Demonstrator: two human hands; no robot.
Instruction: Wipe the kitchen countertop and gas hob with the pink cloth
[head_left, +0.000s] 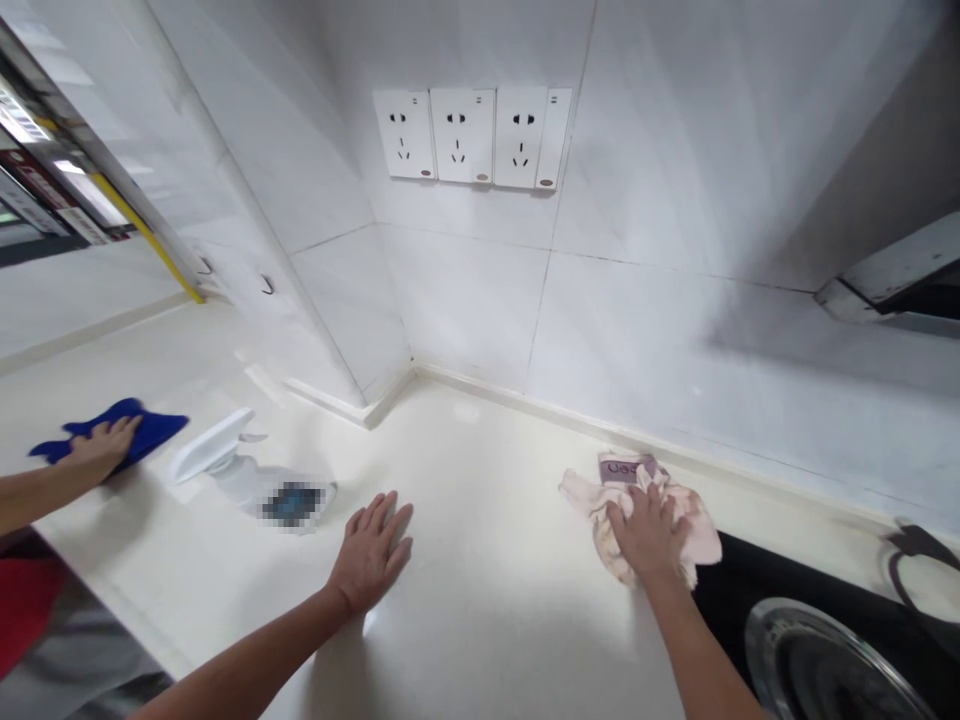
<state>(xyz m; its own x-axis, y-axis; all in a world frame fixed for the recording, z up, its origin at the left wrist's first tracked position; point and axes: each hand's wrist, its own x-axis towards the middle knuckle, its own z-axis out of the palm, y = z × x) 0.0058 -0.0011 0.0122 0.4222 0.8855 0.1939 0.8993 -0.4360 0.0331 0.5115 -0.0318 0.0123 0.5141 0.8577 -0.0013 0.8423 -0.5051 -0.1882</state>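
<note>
My left hand (371, 550) lies flat on the white countertop (487, 520), fingers stretched out, holding nothing. My right hand (646, 530) presses down on a crumpled pale pink cloth (701, 535) near the wall, its fingers spread over the fabric. A white spray bottle (240, 475) lies on its side on the counter, just left of my left hand. At the far left another person's hand (101, 445) rests on a blue cloth (146, 425).
Tiled walls meet in a corner (390, 390) behind the counter. Three white sockets (472, 135) sit on the back wall. A black hob (795, 600) with a steel pot lid (832, 660) is at lower right; a range hood (892, 275) hangs above.
</note>
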